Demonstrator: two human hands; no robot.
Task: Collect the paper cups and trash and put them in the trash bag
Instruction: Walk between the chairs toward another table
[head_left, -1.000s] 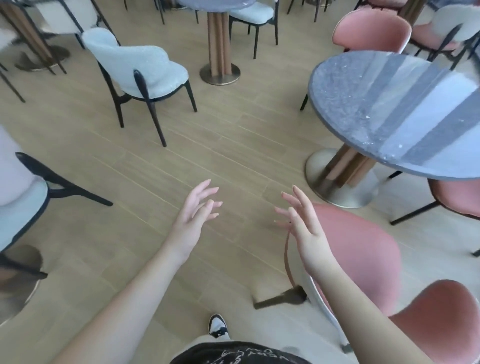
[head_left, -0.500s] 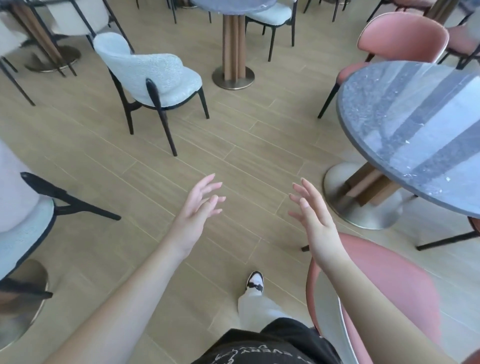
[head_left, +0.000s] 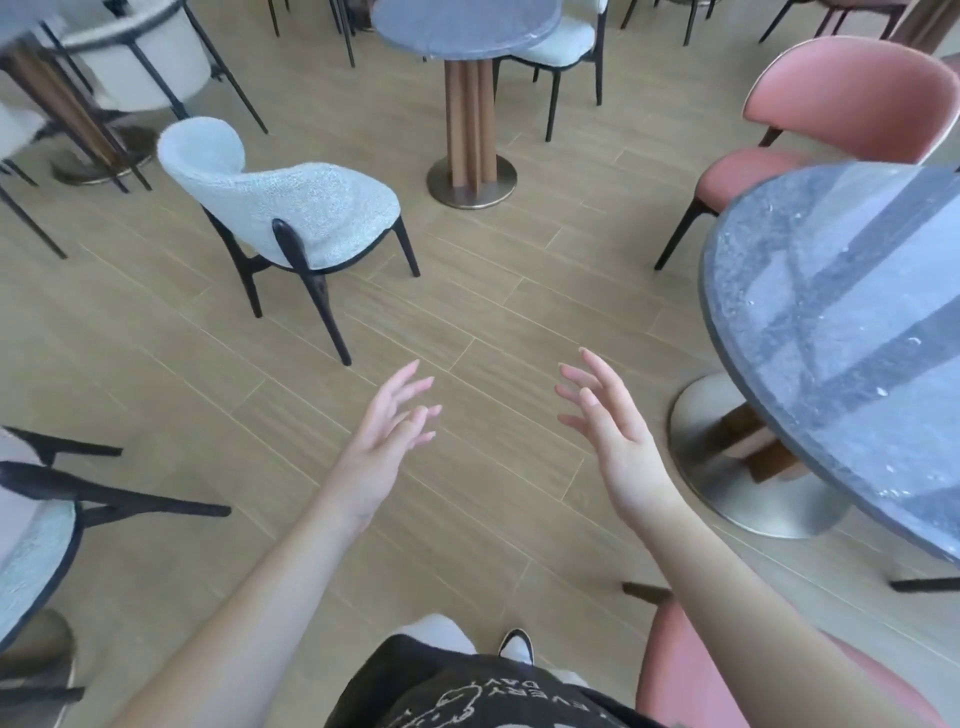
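No paper cup, trash or trash bag shows in the head view. My left hand (head_left: 382, 441) is held out in front of me above the wooden floor, fingers spread and holding nothing. My right hand (head_left: 615, 434) hovers beside it, about a hand's width to the right, also open with fingers apart. Both palms face each other loosely. The grey marble round table (head_left: 841, 322) at the right has a bare top, as far as it shows.
A pale blue chair (head_left: 291, 208) stands ahead left. A second round table (head_left: 467, 26) on a wooden pedestal is at the back. Pink chairs (head_left: 841, 109) sit behind the right table and at my right hip. Another pale chair (head_left: 31, 551) is at the left edge.
I have walked forward: the chairs and tables have slid down and to the right in view, and the pink chair beside me has dropped to the lower right. Both hands stay open and raised.
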